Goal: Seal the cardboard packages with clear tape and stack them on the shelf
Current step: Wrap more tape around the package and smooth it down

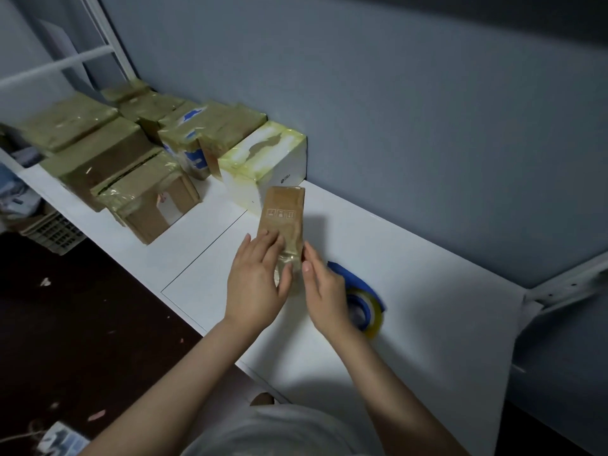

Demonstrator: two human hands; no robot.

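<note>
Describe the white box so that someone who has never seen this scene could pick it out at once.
Find the long white surface running along the grey-blue wall. A cluster of taped packages sits at its left end; take the rightmost one, against the wall. This white box alone has plain white sides, with yellowed tape across its top.
</note>
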